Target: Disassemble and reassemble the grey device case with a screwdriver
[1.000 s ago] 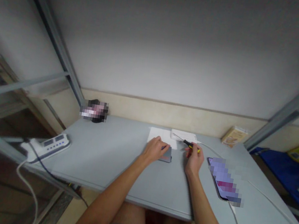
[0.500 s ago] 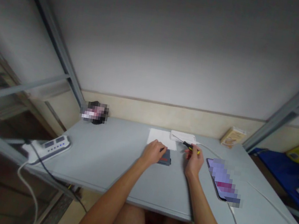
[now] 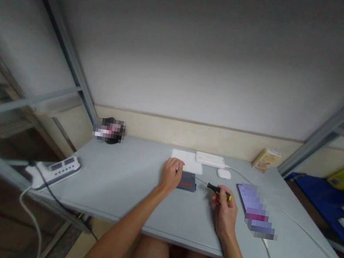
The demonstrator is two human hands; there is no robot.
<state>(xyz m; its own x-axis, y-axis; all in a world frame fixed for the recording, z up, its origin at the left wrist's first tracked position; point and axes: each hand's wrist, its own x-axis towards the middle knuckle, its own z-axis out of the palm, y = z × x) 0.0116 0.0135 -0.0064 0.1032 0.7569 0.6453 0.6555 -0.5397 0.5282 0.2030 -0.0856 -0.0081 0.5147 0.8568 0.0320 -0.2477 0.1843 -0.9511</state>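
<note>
A flat dark grey case [image 3: 187, 181] with a reddish patch lies on the desk in front of me. My left hand [image 3: 171, 175] is closed at its left edge, fingers curled and partly hiding it. My right hand [image 3: 225, 206] grips the black and yellow handle of a screwdriver [image 3: 214, 189]. Its thin shaft points left, with the tip at or just above the case's upper right edge; contact is hard to make out. Behind the case lies a white sheet of paper [image 3: 192, 165].
A white power bank [image 3: 210, 159] with a cable and a small white rounded case [image 3: 224, 174] lie behind the hands. On the right are a phone [image 3: 253, 206] and a small box [image 3: 266, 160]. A power strip [image 3: 58, 171] sits on the desk's left edge.
My right hand has moved down and rightward with the screwdriver, its tip now near the dark case. My left hand has shifted slightly left, showing more of the case.
</note>
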